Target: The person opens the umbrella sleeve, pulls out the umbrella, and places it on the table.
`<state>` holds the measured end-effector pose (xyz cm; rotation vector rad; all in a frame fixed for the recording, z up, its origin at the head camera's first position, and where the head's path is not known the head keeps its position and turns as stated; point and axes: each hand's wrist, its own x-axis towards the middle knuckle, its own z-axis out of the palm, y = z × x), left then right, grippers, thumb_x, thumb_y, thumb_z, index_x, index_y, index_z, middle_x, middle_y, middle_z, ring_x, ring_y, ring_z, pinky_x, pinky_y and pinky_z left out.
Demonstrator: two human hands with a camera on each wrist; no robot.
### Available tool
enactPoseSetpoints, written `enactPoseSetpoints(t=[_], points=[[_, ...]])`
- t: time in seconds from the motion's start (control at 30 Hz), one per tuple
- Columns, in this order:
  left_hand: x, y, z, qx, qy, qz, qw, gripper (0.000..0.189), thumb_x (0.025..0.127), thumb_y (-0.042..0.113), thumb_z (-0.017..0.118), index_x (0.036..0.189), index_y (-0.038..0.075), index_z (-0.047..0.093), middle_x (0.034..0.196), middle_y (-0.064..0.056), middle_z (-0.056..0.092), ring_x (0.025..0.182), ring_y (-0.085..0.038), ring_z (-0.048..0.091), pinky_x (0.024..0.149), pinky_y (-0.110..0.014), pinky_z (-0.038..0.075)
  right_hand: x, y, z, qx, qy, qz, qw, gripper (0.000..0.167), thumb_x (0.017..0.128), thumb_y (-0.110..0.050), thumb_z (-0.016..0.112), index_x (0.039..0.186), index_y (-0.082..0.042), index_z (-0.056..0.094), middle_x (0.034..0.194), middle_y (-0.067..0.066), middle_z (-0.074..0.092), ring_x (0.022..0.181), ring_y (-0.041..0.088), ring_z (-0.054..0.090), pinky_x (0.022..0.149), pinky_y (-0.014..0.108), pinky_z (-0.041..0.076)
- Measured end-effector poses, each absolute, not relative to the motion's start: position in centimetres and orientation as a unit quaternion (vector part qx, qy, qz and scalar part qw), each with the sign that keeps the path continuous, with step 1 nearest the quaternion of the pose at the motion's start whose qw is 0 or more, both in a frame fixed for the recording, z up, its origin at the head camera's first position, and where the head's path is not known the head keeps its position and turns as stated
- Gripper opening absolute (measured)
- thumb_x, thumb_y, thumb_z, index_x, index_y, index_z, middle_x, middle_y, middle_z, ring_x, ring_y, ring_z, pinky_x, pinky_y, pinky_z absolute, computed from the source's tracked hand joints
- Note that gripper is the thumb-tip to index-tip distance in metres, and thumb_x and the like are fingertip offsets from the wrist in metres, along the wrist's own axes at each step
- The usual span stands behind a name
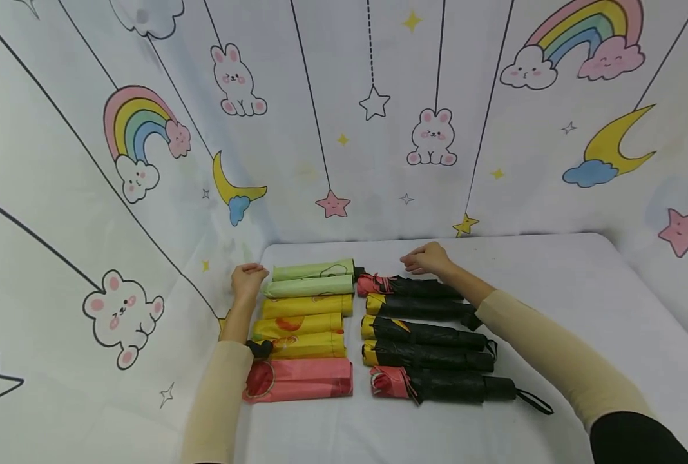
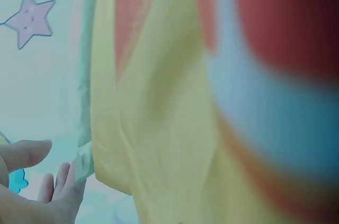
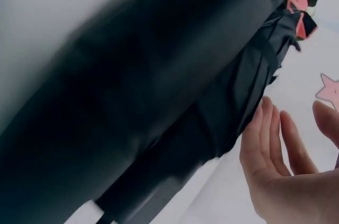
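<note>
Two rows of folded umbrellas lie side by side. My left hand [image 1: 249, 280] is at the left end of the light green umbrellas [image 1: 309, 285]. In the left wrist view its thumb stands apart from the fingers [image 2: 66, 192], which appear to touch the green fabric [image 2: 85, 163]. My right hand [image 1: 430, 259] is just beyond a black umbrella with a pink-red end [image 1: 419, 285]. In the right wrist view its fingers [image 3: 258, 144] are bent a little beside the black fabric [image 3: 222, 113], with nothing between them and the thumb; contact is hard to tell.
Yellow umbrellas [image 1: 297, 346] and a pink-red one [image 1: 309, 379] continue the left row. More black umbrellas with yellow ends [image 1: 425, 332] and one with a wrist strap [image 1: 454, 385] fill the right row. A patterned cloth wall [image 1: 379, 174] rises behind the white table [image 1: 564, 277].
</note>
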<state>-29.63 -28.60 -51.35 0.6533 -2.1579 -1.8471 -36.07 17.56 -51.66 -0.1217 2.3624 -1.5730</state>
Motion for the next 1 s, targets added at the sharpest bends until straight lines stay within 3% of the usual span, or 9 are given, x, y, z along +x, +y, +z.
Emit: enactPoseSetpoints(t=[0.13, 0.27, 0.53, 0.7, 1.0], points=[[-30.5, -28.2, -51.2, 0.223, -0.771, -0.585, 0.12, 0.045, 0.096, 0.004, 0.07, 0.137, -0.002, 0.051, 0.129, -0.017, 0.062, 0.118, -0.029, 0.06, 0.101, -0.038, 0.053, -36.8, 16.4, -51.6, -0.041, 0.83, -0.533, 0.157, 0.044, 0.099, -0.028, 0.074, 0.126, 0.006, 0.071, 0.119, 0.024, 0.073, 0.11, 0.036, 0.073, 0.094, 0.046, 0.061], [-31.2, -28.0, -51.2, 0.223, -0.785, -0.566, 0.114, 0.046, 0.096, 0.006, 0.07, 0.137, -0.003, 0.051, 0.132, -0.019, 0.061, 0.121, -0.035, 0.058, 0.102, -0.043, 0.051, -37.3, 15.1, -51.5, -0.044, 0.843, -0.513, 0.155, 0.045, 0.097, -0.029, 0.077, 0.124, 0.006, 0.072, 0.115, 0.024, 0.075, 0.106, 0.034, 0.075, 0.086, 0.04, 0.064], [-32.1, -28.3, -52.4, 0.251, -0.764, -0.589, 0.084, 0.049, 0.097, 0.004, 0.071, 0.142, -0.001, 0.051, 0.129, -0.015, 0.061, 0.114, -0.031, 0.061, 0.101, -0.04, 0.055, -37.7, 12.4, -52.4, -0.042, 0.858, -0.487, 0.157, 0.044, 0.094, -0.029, 0.08, 0.118, 0.007, 0.074, 0.109, 0.02, 0.077, 0.092, 0.027, 0.078, 0.073, 0.031, 0.064], [-31.9, -28.3, -53.2, 0.24, -0.774, -0.58, 0.082, 0.05, 0.096, 0.004, 0.072, 0.14, -0.003, 0.051, 0.13, -0.017, 0.061, 0.116, -0.033, 0.06, 0.099, -0.041, 0.055, -37.7, 10.7, -53.2, -0.043, 0.862, -0.481, 0.155, 0.041, 0.094, -0.029, 0.08, 0.116, 0.006, 0.076, 0.102, 0.016, 0.078, 0.082, 0.019, 0.077, 0.07, 0.03, 0.064], [-31.8, -28.2, -54.2, 0.217, -0.785, -0.573, 0.087, 0.047, 0.094, 0.005, 0.073, 0.136, -0.004, 0.051, 0.131, -0.021, 0.062, 0.12, -0.037, 0.058, 0.104, -0.046, 0.052, -37.9, 8.5, -53.1, -0.06, 0.905, -0.392, 0.151, 0.042, 0.092, -0.035, 0.08, 0.111, 0.001, 0.079, 0.099, 0.012, 0.077, 0.078, 0.019, 0.072, 0.07, 0.034, 0.06]])
